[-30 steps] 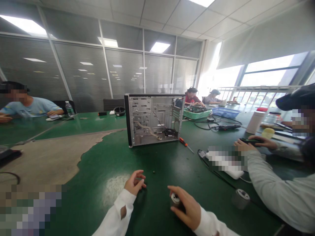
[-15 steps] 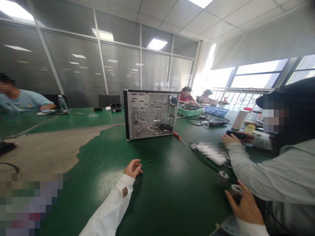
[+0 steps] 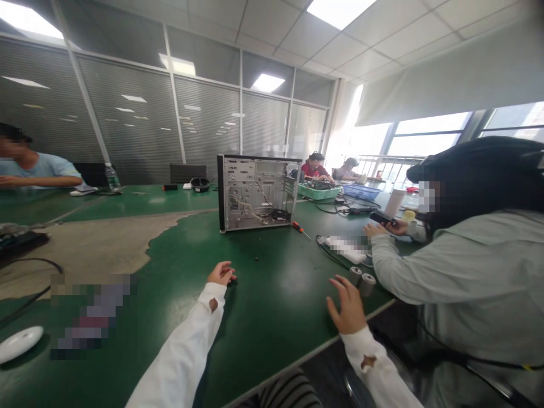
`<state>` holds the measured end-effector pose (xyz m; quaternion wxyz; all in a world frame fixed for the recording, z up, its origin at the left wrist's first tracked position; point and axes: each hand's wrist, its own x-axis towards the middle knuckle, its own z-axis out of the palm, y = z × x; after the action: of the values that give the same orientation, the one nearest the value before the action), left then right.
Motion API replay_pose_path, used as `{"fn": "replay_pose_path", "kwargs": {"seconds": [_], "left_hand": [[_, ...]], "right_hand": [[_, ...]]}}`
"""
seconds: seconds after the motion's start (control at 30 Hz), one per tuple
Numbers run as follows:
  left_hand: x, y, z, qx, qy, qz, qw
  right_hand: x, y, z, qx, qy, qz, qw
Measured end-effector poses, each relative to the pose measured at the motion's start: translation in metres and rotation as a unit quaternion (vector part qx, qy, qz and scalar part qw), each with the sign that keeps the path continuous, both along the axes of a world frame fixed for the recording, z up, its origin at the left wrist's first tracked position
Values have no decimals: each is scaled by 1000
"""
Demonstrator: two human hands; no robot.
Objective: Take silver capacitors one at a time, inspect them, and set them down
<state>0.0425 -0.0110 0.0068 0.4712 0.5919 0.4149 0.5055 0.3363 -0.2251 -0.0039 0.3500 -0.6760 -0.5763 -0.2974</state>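
My left hand rests on the green table with its fingers loosely bent and nothing visible in them. A tiny dark piece lies to its right. My right hand hovers near the table edge, fingers spread and holding nothing. Just beyond it stand two short grey cylinders with pale tops, a left cylinder and a right cylinder, side by side. Ahead of both hands, an opened computer case stands upright, its metal inside and loose cables showing. An orange-handled screwdriver lies by its right corner.
At the right sits a person holding a dark device. A blurred-out white object with a cable lies before them. Green basket and blue basket stand farther back. A white mouse-shaped object is at left.
My right hand has let go of a cylinder, which now stands beside the other, and moved left with fingers spread. My left hand stays on the table. The view has shifted somewhat to the right.
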Motion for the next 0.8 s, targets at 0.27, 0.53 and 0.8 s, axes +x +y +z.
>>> {"fn": "replay_pose_path", "kwargs": {"seconds": [0.27, 0.53, 0.8], "left_hand": [[-12, -13, 2, -5, -3, 33, 999], [-22, -11, -5, -7, 4, 62, 998], [-22, 27, -8, 7, 52, 81, 995]], "right_hand": [[-73, 65, 19, -257, 14, 174, 950], [-102, 158, 27, -235, 19, 243, 941], [-107, 201, 30, -234, 21, 282, 930]]}}
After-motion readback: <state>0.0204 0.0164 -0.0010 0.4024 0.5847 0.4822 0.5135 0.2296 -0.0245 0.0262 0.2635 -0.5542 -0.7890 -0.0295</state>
